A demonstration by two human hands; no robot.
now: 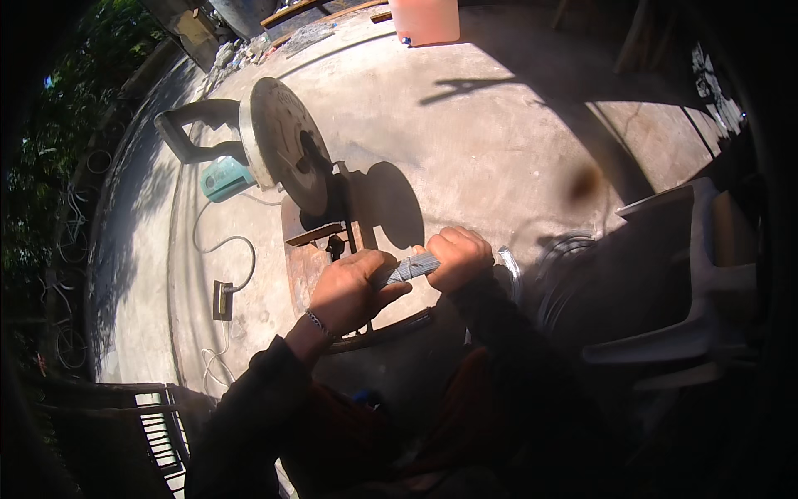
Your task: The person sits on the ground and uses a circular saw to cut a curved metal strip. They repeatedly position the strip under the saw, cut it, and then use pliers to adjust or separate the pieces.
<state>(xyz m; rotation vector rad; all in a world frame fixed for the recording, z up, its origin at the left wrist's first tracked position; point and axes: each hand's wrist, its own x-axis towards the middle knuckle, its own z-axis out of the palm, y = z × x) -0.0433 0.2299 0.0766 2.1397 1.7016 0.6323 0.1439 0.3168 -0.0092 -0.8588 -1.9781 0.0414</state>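
the bundle of thin grey rods (409,268) lies with its long axis from 8 to 2 o'clock, just below the chop saw (283,154). the left hand (353,291) is clenched around its 8 o'clock end and the right hand (457,256) around its 2 o'clock end, both equally near.

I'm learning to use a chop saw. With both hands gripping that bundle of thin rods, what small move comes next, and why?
Probably slide the rod bundle forward onto the saw's base. Both the left hand and right hand hold it short of the raised blade.
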